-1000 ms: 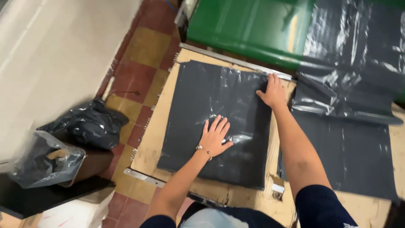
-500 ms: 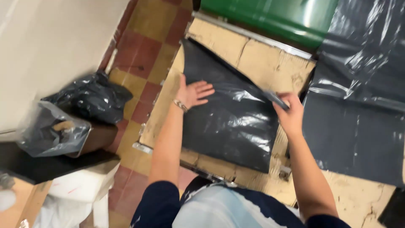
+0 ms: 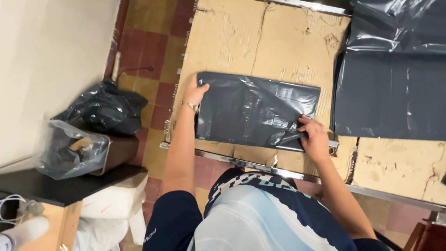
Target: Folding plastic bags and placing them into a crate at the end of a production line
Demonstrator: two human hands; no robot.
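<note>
Folded dark grey plastic bag (image 3: 255, 110) lying flat on the cardboard-covered surface (image 3: 260, 42), a long rectangle running left to right, near the front edge with its metal strip (image 3: 251, 163). Left hand (image 3: 196, 92) laid on the bag's left end, palm down, fingers together and pressing the upper left corner, bracelet at the wrist. Right hand (image 3: 314, 137) at the bag's lower right corner, fingers curled and closed on a small fold of the plastic there. To the right, just beside the folded bag but apart from it, a stack of 2 or more larger dark plastic sheets (image 3: 390, 93) spread flat, the top one crumpled near the far edge. Off the surface to the left, a checkered red and yellow tile floor (image 3: 148, 42), a knotted black bag (image 3: 104, 109) and a clear plastic bag (image 3: 69, 151) resting on a dark shelf (image 3: 60, 186).
</note>
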